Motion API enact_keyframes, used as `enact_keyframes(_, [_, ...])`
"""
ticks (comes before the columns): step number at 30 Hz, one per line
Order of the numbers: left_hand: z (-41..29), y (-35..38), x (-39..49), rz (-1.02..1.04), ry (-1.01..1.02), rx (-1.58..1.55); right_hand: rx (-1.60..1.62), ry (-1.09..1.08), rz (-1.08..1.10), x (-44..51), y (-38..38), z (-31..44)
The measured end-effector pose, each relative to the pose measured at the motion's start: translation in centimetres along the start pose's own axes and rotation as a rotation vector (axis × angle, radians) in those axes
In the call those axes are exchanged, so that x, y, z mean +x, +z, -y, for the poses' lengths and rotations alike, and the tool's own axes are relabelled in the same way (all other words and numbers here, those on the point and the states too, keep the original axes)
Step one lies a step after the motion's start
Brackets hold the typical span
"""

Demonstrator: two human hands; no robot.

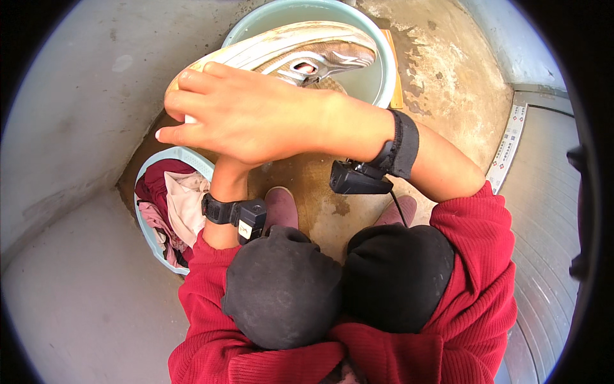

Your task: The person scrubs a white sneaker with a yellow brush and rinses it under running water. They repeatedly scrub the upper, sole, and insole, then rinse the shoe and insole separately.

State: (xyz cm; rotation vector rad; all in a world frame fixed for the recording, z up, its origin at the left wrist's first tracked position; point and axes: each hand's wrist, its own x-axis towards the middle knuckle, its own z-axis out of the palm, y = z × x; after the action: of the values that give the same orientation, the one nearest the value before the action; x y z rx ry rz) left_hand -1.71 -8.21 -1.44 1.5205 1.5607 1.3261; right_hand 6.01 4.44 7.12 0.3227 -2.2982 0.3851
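Observation:
My right hand [240,113] reaches across to the left, over my left wrist, with its fingers bent at one end of a sneaker [268,45] with a pale, stained sole. A small bit of something white shows between those fingers; what it belongs to is hidden. My left hand lies beneath the right one and is almost wholly covered; only its wrist [230,175] and forearm show. The sneaker is tilted on its side above a light blue basin [388,62] of cloudy water. A patterned brownish thing [331,85], partly hidden, is below the sneaker.
At the left stands a light blue plastic basket [144,230] of dark red, pink and cream clothes [184,197]. An orange-yellow strip [397,91] lies beside the basin on the wet floor [431,62]. Grey walls rise at the left; a ridged metal panel [542,192] is at the right.

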Motion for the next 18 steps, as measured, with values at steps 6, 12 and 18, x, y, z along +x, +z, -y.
enact_keyframes(6, [-1.6, 0.4, 2.1, -0.014, 0.018, 0.033, 0.093, 0.051, 0.138, -1.5, -2.5, -1.4])
enact_keyframes(12, [-0.6, 1.2, 1.4, -0.017, 0.05, 0.087, 0.124, -0.076, 0.049, -0.5, -1.2, -0.9])
enact_keyframes(18, [-0.8, 2.1, 2.3, -0.047, 0.024, 0.261, 0.14, -0.082, 0.192, 0.3, -0.9, -1.1])
